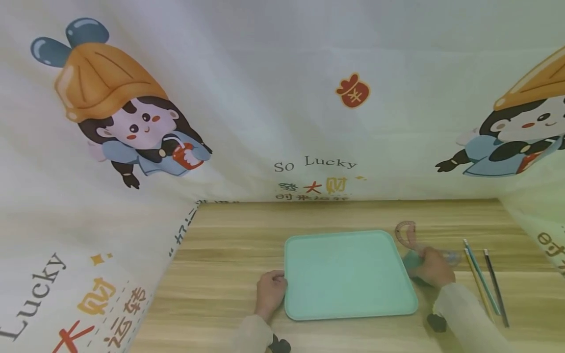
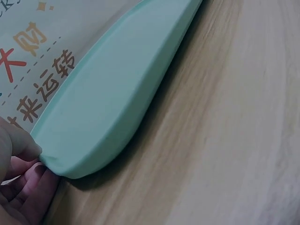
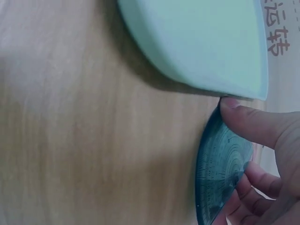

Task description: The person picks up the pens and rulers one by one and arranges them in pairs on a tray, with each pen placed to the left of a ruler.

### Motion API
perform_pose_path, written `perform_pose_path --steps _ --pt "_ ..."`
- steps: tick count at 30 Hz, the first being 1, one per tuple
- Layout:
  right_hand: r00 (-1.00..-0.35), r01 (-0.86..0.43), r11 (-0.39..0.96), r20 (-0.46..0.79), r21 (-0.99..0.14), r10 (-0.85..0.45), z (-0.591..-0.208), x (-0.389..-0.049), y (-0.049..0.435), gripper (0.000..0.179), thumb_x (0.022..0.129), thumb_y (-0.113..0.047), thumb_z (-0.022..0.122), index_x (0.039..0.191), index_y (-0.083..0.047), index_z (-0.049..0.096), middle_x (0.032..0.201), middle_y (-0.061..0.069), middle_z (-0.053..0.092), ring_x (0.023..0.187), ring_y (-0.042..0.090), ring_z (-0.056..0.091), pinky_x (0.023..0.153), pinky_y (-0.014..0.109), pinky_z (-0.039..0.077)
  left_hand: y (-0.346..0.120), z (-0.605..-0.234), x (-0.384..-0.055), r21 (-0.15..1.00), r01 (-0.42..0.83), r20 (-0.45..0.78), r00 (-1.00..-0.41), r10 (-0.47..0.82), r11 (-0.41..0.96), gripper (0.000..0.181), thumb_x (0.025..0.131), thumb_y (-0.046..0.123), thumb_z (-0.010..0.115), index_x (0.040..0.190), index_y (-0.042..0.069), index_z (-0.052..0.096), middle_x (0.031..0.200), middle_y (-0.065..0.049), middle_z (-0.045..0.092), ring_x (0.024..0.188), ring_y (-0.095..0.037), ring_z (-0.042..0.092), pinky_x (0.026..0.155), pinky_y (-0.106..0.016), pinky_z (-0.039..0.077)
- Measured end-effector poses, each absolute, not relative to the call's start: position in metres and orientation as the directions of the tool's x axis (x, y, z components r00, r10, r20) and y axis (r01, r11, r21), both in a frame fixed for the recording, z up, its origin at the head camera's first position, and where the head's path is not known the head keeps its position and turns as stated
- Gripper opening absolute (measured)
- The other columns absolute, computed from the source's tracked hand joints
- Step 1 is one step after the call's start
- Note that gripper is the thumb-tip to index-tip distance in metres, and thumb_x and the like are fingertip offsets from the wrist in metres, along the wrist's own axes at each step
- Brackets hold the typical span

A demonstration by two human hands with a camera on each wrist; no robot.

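Pinching the left rim of a mint-green tray point(image 1: 348, 274): left hand point(image 1: 270, 292), thumb point(image 2: 21, 141) uppermost. Right hand point(image 1: 434, 269) is clamping a teal protractor point(image 3: 222, 164) just beside the tray's right edge. Right wrist view is revealing its graduations point(image 3: 211, 180); head view alone is showing three pencils point(image 1: 482, 277).

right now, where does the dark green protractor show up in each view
Head: dark green protractor, right of centre, in the right hand.
Left wrist: not in it.
Right wrist: protractor at lower right, in that same hand.
Shared landmark: the mint tray, in all three.
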State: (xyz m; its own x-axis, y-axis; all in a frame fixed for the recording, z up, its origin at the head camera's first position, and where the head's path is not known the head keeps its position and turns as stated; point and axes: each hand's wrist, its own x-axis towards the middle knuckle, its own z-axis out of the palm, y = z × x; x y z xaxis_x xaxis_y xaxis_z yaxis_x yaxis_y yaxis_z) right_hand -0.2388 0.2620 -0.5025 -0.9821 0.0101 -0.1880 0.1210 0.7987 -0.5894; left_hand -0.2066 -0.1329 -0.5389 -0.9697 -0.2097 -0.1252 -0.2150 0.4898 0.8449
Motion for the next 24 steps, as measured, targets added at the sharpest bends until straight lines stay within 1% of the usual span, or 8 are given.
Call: perform_pose_path --steps 2,5,7,10,13,16,21,24 --pt "-0.98 0.13 0.798 -0.199 -0.588 0.013 -0.501 -0.238 0.264 0.071 0.07 -0.02 0.077 0.117 0.022 0.043 0.114 0.042 0.051 0.102 0.057 0.051 0.085 0.064 0.045 -0.131 -0.54 -0.206 0.849 -0.202 -0.113 -0.972 -0.205 0.488 0.026 0.086 0.005 0.054 0.107 -0.005 0.067 0.081 -0.009 0.066 0.07 -0.015 0.056 0.065 -0.029 0.05" --pt "-0.976 0.142 0.798 -0.218 -0.586 0.014 -0.498 -0.238 0.266 0.067 0.07 -0.018 0.076 0.114 0.021 0.043 0.112 0.042 0.052 0.101 0.056 0.052 0.083 0.062 0.046 -0.129 -0.54 -0.205 0.851 -0.189 -0.096 -0.973 -0.21 0.49 0.025 0.086 0.004 0.055 0.106 -0.005 0.067 0.083 -0.009 0.067 0.071 -0.015 0.056 0.066 -0.03 0.051" --pt "-0.976 0.138 0.803 -0.218 -0.579 0.011 -0.497 -0.239 0.267 0.061 0.071 -0.016 0.074 0.111 0.02 0.044 0.109 0.041 0.053 0.098 0.055 0.053 0.081 0.061 0.047 -0.129 -0.539 -0.204 0.849 -0.191 -0.097 -0.973 -0.209 0.493 0.025 0.086 0.004 0.055 0.107 -0.004 0.067 0.082 -0.009 0.067 0.071 -0.015 0.055 0.065 -0.029 0.05" --pt "-0.978 0.136 0.803 -0.21 -0.58 0.014 -0.495 -0.24 0.271 0.048 0.072 -0.01 0.065 0.108 0.018 0.047 0.105 0.038 0.056 0.094 0.05 0.056 0.079 0.057 0.049 -0.13 -0.54 -0.205 0.846 -0.192 -0.102 -0.974 -0.203 0.496 0.026 0.087 0.004 0.055 0.108 -0.004 0.067 0.082 -0.008 0.066 0.071 -0.015 0.054 0.065 -0.029 0.049" --pt "-0.979 0.14 0.773 -0.203 -0.619 0.014 -0.493 -0.24 0.275 0.039 0.072 -0.004 0.058 0.104 0.016 0.05 0.1 0.034 0.057 0.09 0.045 0.056 0.076 0.052 0.049 -0.131 -0.539 -0.204 0.843 -0.203 -0.116 -0.973 -0.201 0.499 0.026 0.088 0.005 0.054 0.108 -0.003 0.067 0.086 -0.009 0.067 0.072 -0.015 0.055 0.068 -0.031 0.05" --pt "-0.976 0.153 0.736 -0.22 -0.659 0.006 -0.489 -0.24 0.278 0.033 0.075 -0.003 0.055 0.103 0.014 0.052 0.098 0.031 0.057 0.089 0.04 0.056 0.074 0.046 0.05 -0.131 -0.539 -0.202 0.841 -0.212 -0.125 -0.971 -0.203 0.498 0.026 0.088 0.006 0.053 0.108 -0.002 0.068 0.089 -0.01 0.069 0.073 -0.015 0.056 0.071 -0.035 0.051" --pt "-0.966 0.178 0.69 -0.258 -0.702 -0.013 -0.486 -0.238 0.282 0.032 0.081 -0.007 0.057 0.104 0.015 0.053 0.092 0.023 0.059 0.082 0.027 0.056 0.065 0.032 0.049 -0.131 -0.537 -0.201 0.846 -0.211 -0.125 -0.971 -0.202 0.491 0.026 0.089 0.006 0.054 0.109 -0.001 0.067 0.091 -0.01 0.069 0.075 -0.016 0.058 0.073 -0.035 0.052" --pt "-0.95 0.23 0.633 -0.311 -0.739 -0.018 -0.487 -0.235 0.285 0.035 0.081 -0.008 0.058 0.107 0.015 0.051 0.092 0.017 0.058 0.083 0.024 0.054 0.067 0.032 0.051 -0.131 -0.536 -0.201 0.845 -0.209 -0.119 -0.971 -0.207 0.493 0.025 0.089 0.006 0.054 0.109 -0.001 0.068 0.093 -0.011 0.069 0.077 -0.016 0.058 0.074 -0.037 0.052"
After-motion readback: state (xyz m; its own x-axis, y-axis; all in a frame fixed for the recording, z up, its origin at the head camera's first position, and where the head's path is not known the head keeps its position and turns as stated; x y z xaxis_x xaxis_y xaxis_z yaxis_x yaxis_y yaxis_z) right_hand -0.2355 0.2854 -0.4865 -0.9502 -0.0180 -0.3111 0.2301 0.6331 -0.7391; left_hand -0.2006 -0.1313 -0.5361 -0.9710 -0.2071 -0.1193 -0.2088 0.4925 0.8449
